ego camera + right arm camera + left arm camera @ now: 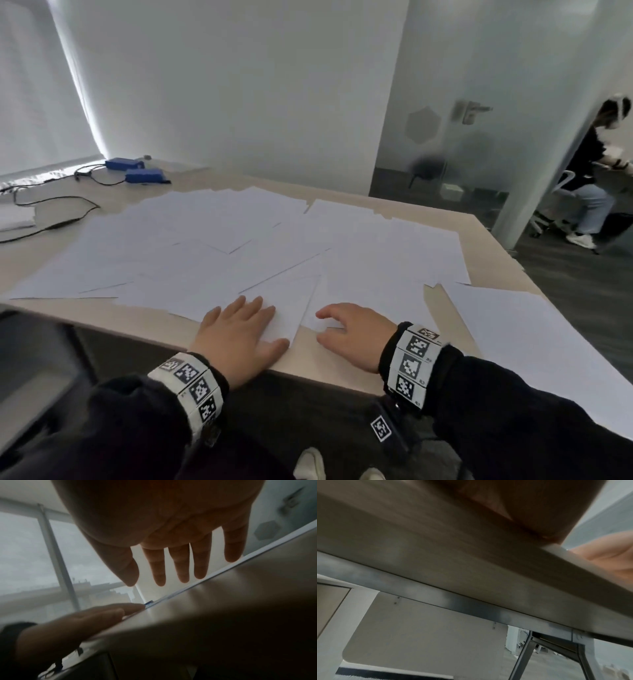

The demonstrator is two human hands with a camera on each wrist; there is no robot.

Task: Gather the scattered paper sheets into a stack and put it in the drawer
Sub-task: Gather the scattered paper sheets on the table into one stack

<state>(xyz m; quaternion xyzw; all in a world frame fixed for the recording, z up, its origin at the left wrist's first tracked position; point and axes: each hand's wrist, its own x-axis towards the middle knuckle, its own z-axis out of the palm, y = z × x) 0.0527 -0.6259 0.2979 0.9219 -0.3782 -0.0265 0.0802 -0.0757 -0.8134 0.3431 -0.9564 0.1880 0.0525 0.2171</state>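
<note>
A: What lies nearest along the front edge of the tabletop (342, 368)?

B: Both hands. The left hand (239, 337) lies flat at that edge, its fingers (251, 308) straight and spread, pressing on the corner of a paper sheet (291, 308). It grasps nothing.

A: And the other one?

B: The right hand (356, 334) sits just beside it at the same edge, palm down. Its fingers (329, 313) are loosely bent with the tips on the paper, released rather than clenched. The right wrist view shows those fingers (180, 563) stretched out and apart above the tabletop.

A: Where are the papers?

B: The scattered sheets (274, 240) spread from the front edge toward the back of the tabletop, overlapping at many angles. One large sheet (534, 335) lies to the right of the hands, hanging past the front edge.

A: Anything past the papers?

B: At the far left corner of the tabletop sit two blue boxes (135, 169) with black cables (54, 202) running from them. A small white stack (15, 217) rests at the left edge. Beyond the far right corner, a person (589, 178) sits on a chair.
</note>
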